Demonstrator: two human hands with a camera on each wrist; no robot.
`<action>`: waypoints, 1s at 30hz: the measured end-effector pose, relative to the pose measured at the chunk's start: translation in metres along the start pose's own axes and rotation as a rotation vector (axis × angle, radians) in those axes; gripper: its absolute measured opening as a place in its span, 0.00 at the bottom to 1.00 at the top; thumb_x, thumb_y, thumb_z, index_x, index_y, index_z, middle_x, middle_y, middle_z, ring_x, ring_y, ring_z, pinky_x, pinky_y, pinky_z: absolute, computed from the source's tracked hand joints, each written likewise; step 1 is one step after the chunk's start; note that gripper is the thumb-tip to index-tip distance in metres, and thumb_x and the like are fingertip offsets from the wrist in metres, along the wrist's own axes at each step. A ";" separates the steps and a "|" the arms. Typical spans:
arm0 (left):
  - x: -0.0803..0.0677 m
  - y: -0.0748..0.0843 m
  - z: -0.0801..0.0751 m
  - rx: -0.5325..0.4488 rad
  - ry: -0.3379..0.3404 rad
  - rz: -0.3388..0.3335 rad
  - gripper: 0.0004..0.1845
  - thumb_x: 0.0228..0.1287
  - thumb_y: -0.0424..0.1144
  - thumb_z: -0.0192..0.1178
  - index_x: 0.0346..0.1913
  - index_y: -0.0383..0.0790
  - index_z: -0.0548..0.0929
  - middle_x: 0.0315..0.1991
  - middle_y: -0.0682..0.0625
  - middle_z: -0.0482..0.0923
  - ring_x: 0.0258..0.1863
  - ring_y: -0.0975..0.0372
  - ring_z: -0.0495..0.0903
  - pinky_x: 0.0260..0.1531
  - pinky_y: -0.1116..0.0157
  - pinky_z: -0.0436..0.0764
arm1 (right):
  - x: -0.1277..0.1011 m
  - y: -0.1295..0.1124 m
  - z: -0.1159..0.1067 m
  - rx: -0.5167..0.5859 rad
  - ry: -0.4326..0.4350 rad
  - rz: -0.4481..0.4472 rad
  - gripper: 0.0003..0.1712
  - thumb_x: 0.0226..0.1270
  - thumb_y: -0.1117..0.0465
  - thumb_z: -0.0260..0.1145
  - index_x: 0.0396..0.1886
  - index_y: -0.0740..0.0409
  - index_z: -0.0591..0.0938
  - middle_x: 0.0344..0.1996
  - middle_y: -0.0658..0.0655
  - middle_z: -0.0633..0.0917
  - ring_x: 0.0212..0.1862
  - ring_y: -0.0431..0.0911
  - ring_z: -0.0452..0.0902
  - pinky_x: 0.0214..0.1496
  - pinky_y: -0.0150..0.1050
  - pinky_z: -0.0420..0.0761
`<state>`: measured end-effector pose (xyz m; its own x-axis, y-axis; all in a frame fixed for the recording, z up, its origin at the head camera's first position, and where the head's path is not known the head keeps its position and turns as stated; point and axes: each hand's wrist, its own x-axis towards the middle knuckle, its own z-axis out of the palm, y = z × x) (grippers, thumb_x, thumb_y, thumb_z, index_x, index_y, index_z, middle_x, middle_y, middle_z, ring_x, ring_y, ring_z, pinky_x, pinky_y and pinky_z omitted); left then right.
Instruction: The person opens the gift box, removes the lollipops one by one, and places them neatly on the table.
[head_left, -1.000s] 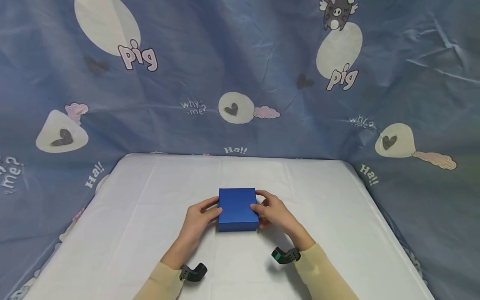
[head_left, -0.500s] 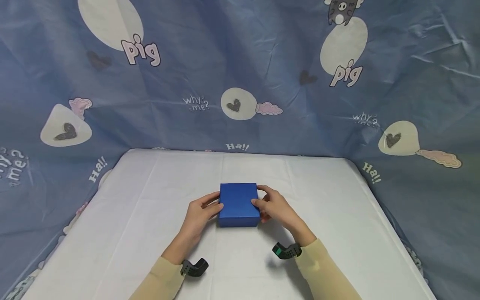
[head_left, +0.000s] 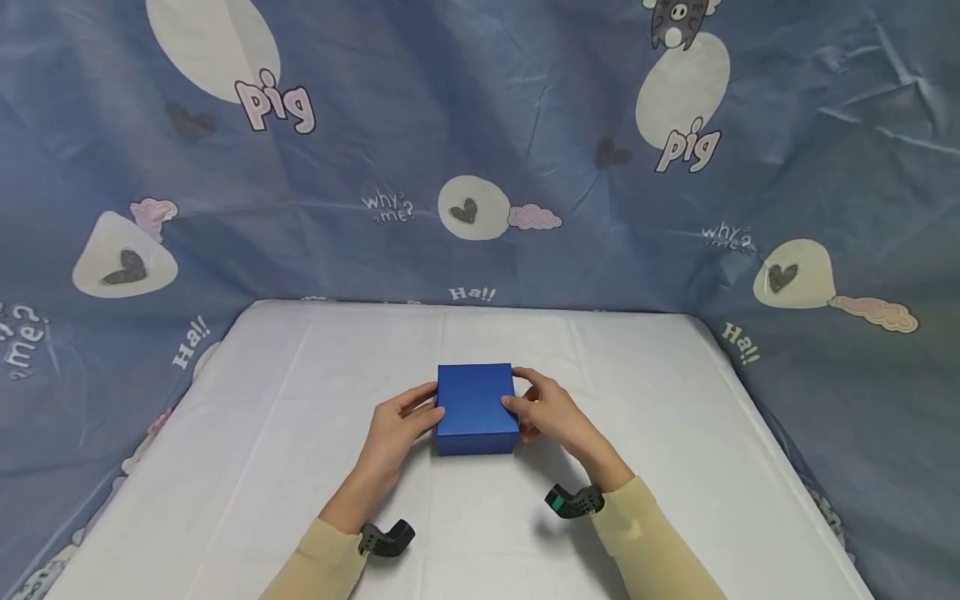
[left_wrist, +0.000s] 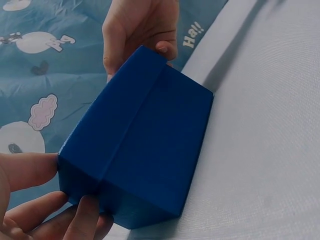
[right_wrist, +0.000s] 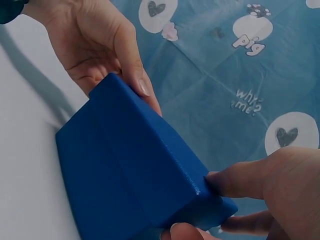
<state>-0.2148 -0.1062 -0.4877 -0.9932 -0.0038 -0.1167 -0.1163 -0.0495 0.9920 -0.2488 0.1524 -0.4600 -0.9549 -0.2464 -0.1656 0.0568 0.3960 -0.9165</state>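
Head view: a small blue box (head_left: pixel 476 407) with a lid sits near the middle of a counter (head_left: pixel 262 433) draped in white cloth, with a blue cartoon-print sheet (head_left: pixel 480 150) hanging behind and around it. The left hand (head_left: pixel 396 429) presses against the box's left side, thumb on the upper edge and fingers curled along the wall. The right hand (head_left: pixel 547 412) mirrors it on the right side, thumb on top near the edge. Each grip is clamped on the box from its own side, so the box is pinched between the two hands while resting on the counter. The left wrist view shows the lid seam running along the side of the box (left_wrist: pixel 145 145), with the left fingertips (left_wrist: pixel 30 170) on one corner. The right wrist view shows the right thumb (right_wrist: pixel 240 182) at the corner of the lid.

The likely risks: if both hands squeeze the lid and base together, the lid may stay jammed when pulled upward. Lifting by the lid alone could let the base drop and spill anything inside. Uneven pressure might tilt the box, or dent its thin walls.
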 end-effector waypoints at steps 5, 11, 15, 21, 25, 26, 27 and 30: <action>-0.005 0.001 0.002 -0.009 -0.007 -0.012 0.24 0.65 0.34 0.67 0.65 0.43 0.80 0.65 0.46 0.76 0.62 0.56 0.77 0.56 0.61 0.80 | -0.006 0.001 -0.002 0.013 0.007 -0.005 0.38 0.68 0.54 0.70 0.75 0.49 0.68 0.35 0.62 0.80 0.27 0.50 0.82 0.27 0.45 0.87; -0.009 0.003 0.006 -0.020 0.004 -0.024 0.21 0.70 0.33 0.62 0.64 0.44 0.81 0.64 0.48 0.77 0.56 0.58 0.80 0.55 0.60 0.82 | -0.016 0.000 -0.003 0.034 0.028 -0.023 0.37 0.68 0.56 0.69 0.75 0.49 0.68 0.34 0.63 0.79 0.27 0.51 0.82 0.29 0.45 0.87; -0.014 0.006 0.005 -0.018 0.002 -0.002 0.21 0.70 0.32 0.60 0.64 0.43 0.80 0.63 0.47 0.78 0.57 0.57 0.81 0.54 0.61 0.82 | -0.021 -0.002 -0.003 0.042 0.026 -0.032 0.37 0.68 0.56 0.69 0.75 0.48 0.68 0.36 0.63 0.80 0.28 0.51 0.82 0.30 0.45 0.88; -0.018 0.014 0.004 0.012 0.002 0.043 0.21 0.72 0.32 0.58 0.66 0.42 0.79 0.64 0.46 0.77 0.59 0.56 0.79 0.56 0.60 0.81 | -0.020 -0.006 -0.002 0.019 0.032 -0.059 0.37 0.69 0.57 0.68 0.76 0.47 0.67 0.38 0.63 0.80 0.28 0.50 0.83 0.30 0.45 0.88; -0.017 0.019 0.002 0.023 0.000 0.048 0.21 0.73 0.33 0.57 0.66 0.43 0.78 0.65 0.47 0.76 0.60 0.56 0.78 0.57 0.59 0.80 | -0.019 -0.011 -0.002 0.012 0.032 -0.064 0.37 0.69 0.58 0.68 0.76 0.46 0.67 0.39 0.63 0.80 0.29 0.52 0.84 0.31 0.46 0.88; -0.016 0.020 0.001 0.030 0.002 0.053 0.21 0.73 0.34 0.57 0.66 0.43 0.78 0.65 0.47 0.76 0.60 0.57 0.78 0.57 0.59 0.80 | -0.018 -0.013 -0.002 0.012 0.031 -0.067 0.37 0.69 0.57 0.68 0.76 0.45 0.66 0.39 0.62 0.80 0.29 0.52 0.85 0.32 0.46 0.88; -0.016 0.022 0.001 0.033 0.006 0.062 0.21 0.73 0.34 0.57 0.67 0.42 0.78 0.65 0.47 0.76 0.60 0.57 0.78 0.57 0.60 0.80 | -0.018 -0.015 -0.002 0.011 0.029 -0.072 0.37 0.69 0.57 0.68 0.76 0.45 0.66 0.39 0.62 0.81 0.28 0.52 0.85 0.32 0.46 0.88; -0.016 0.027 -0.003 0.049 0.015 0.098 0.21 0.74 0.33 0.56 0.68 0.41 0.77 0.65 0.45 0.75 0.61 0.57 0.77 0.57 0.62 0.80 | -0.016 -0.021 -0.002 0.016 0.018 -0.091 0.37 0.70 0.56 0.68 0.76 0.42 0.66 0.39 0.62 0.81 0.28 0.53 0.86 0.33 0.46 0.88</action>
<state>-0.2019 -0.1100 -0.4590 -0.9996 -0.0213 -0.0197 -0.0197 0.0005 0.9998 -0.2355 0.1494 -0.4375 -0.9614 -0.2646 -0.0753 -0.0257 0.3590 -0.9330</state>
